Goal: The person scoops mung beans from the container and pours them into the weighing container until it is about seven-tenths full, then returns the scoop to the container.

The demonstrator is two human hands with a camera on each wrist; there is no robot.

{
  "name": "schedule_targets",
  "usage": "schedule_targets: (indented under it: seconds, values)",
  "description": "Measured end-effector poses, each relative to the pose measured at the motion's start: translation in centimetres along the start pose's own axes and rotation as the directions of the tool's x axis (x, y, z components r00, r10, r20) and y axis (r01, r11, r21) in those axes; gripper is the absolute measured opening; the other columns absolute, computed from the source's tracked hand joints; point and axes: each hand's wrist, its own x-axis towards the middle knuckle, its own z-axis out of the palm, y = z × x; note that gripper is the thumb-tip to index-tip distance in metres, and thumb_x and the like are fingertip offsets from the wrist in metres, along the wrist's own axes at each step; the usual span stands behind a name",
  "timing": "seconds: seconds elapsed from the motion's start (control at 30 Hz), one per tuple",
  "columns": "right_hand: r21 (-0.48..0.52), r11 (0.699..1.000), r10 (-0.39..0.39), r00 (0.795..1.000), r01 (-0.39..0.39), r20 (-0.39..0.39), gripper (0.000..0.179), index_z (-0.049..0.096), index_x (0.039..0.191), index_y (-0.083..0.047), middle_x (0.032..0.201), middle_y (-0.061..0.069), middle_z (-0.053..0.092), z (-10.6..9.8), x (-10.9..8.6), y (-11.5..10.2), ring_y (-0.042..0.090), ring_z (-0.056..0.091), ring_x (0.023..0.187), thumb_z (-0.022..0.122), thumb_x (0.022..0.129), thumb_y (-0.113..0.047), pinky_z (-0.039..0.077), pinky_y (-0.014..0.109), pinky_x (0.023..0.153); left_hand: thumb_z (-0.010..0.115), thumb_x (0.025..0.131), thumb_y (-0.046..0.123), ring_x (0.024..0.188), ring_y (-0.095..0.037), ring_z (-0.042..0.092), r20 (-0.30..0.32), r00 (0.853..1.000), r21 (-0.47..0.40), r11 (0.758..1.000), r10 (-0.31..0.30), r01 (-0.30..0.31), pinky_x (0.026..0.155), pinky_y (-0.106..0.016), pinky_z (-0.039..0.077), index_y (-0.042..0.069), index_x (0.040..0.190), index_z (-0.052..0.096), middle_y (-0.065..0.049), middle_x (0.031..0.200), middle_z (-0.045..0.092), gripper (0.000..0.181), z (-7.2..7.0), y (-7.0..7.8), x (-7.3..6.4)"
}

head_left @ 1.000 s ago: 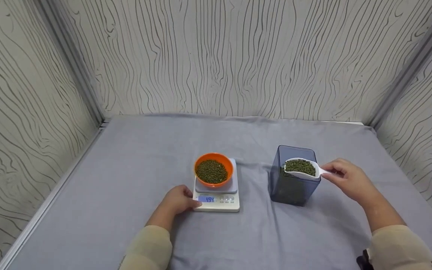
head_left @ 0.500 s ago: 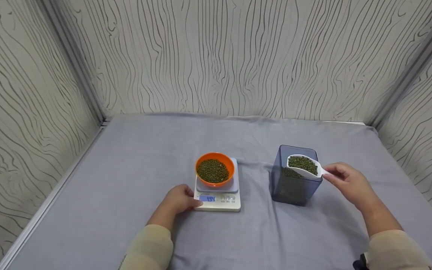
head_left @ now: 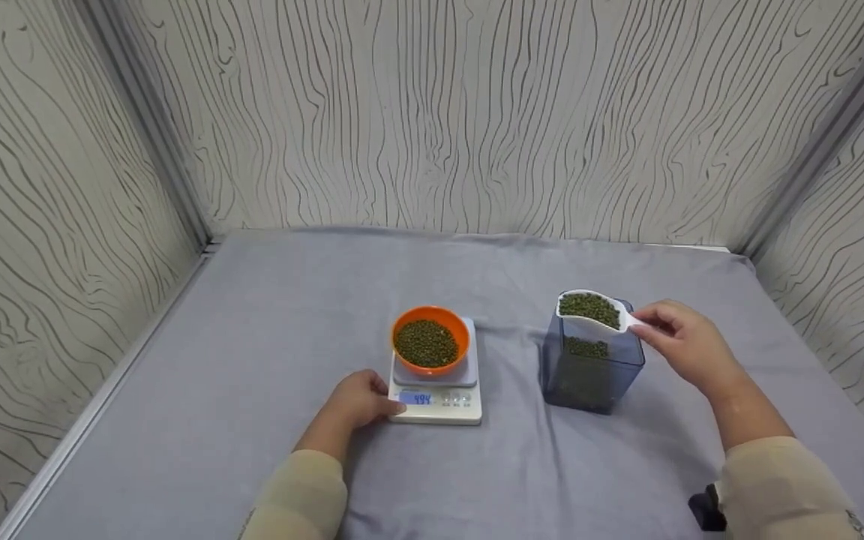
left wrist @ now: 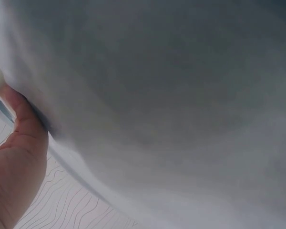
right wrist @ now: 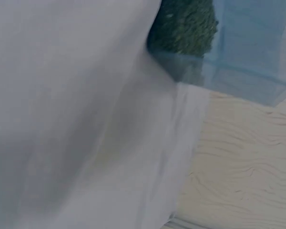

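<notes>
My right hand [head_left: 691, 345] pinches the handle of a white scoop [head_left: 622, 324] heaped with green mung beans [head_left: 589, 307]. The scoop is above the mouth of a clear blue-grey square container [head_left: 589, 382], which holds more of these beans [right wrist: 188, 26] in its lower part. On the left, my left hand [head_left: 361, 397] grips the left edge of a white kitchen scale [head_left: 443, 412], thumb on top beside the lit display, which seems to read 494. An orange bowl [head_left: 432, 309] of mung beans sits on the scale's platform. In the left wrist view part of the left hand [left wrist: 19, 157] shows.
A grey cloth [head_left: 252, 322] with creases covers the table. Wood-grain patterned panels [head_left: 432, 120] stand at the back and both sides. A dark object [head_left: 706, 510] shows beside the right sleeve.
My right hand has raised the loaded scoop and moved it toward the container's far side, so beans inside the container now show below it. The left hand, scale and bowl look unmoved.
</notes>
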Motion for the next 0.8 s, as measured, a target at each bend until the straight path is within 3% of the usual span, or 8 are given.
schedule_targets:
  seconds: [0.27, 0.5, 0.8]
  values:
    - [-0.007, 1.0, 0.019, 0.995, -0.019, 0.1, 0.021, 0.065, 0.096, -0.004, 0.094, 0.007, 0.059, 2.4, 2.6, -4.2, 0.011, 0.051, 0.08, 0.063, 0.086, -0.022, 0.042, 0.018, 0.069, 0.079, 0.068, 0.019, 0.074, -0.02, 0.051, -0.012, 1.0, 0.002, 1.0, 0.013, -0.013, 0.064, -0.032, 0.042, 0.007, 0.084, 0.056, -0.006, 0.079, 0.055, 0.031, -0.1, -0.1, 0.0]
    - [-0.002, 0.997, -0.081, 0.985, 0.082, 0.15, 0.016, 0.066, 0.094, -0.003, 0.094, 0.009, 0.061, 5.4, 4.0, -7.5, 0.02, 0.056, 0.089, 0.066, 0.084, -0.016, 0.045, 0.035, 0.079, 0.079, 0.067, 0.02, 0.075, -0.021, 0.051, -0.014, 0.999, 0.023, 0.999, 0.041, -0.04, 0.065, -0.033, 0.043, 0.006, 0.083, 0.056, -0.006, 0.079, 0.055, 0.031, 0.0, -0.2, -0.1]
    - [-0.037, 0.99, -0.127, 0.963, 0.139, 0.238, 0.006, 0.065, 0.083, -0.004, 0.083, 0.005, 0.058, 8.7, 4.7, -9.9, 0.017, 0.05, 0.077, 0.067, 0.081, -0.009, 0.043, 0.035, 0.07, 0.079, 0.068, 0.02, 0.076, -0.021, 0.051, -0.014, 1.0, 0.004, 1.0, 0.023, -0.023, 0.065, -0.033, 0.043, 0.007, 0.084, 0.056, -0.006, 0.079, 0.055, 0.032, 0.0, -0.1, 0.0]
